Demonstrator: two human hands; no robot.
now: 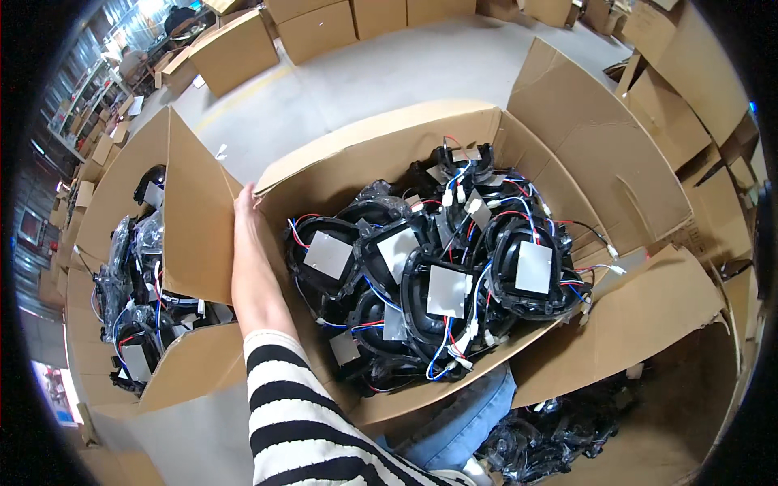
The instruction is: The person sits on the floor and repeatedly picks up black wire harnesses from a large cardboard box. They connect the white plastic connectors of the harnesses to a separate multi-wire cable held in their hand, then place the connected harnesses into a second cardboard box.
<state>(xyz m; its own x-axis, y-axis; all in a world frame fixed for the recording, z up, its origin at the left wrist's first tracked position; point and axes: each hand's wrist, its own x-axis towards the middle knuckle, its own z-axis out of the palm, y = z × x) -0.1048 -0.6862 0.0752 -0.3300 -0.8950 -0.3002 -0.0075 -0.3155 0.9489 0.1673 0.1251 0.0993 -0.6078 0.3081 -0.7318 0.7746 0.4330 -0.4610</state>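
Observation:
My left hand (245,201), in a black-and-white striped sleeve, grips the far left corner of a large open cardboard box (389,125); its fingertips are partly hidden at the edge. Inside the box lies a heap of black, rounded plastic units (413,300) with flat grey square plates. Red, blue and white wires with white connectors (462,363) trail from them. Some units are wrapped in clear plastic film (379,197). My right hand does not show.
Left stands another open box (203,219) of similar units. A third box (697,405) at lower right holds film-wrapped black parts (551,441). My jeans-clad leg (462,413) is against the middle box. More cartons (316,31) line the far floor; folded cardboard (689,65) stands right.

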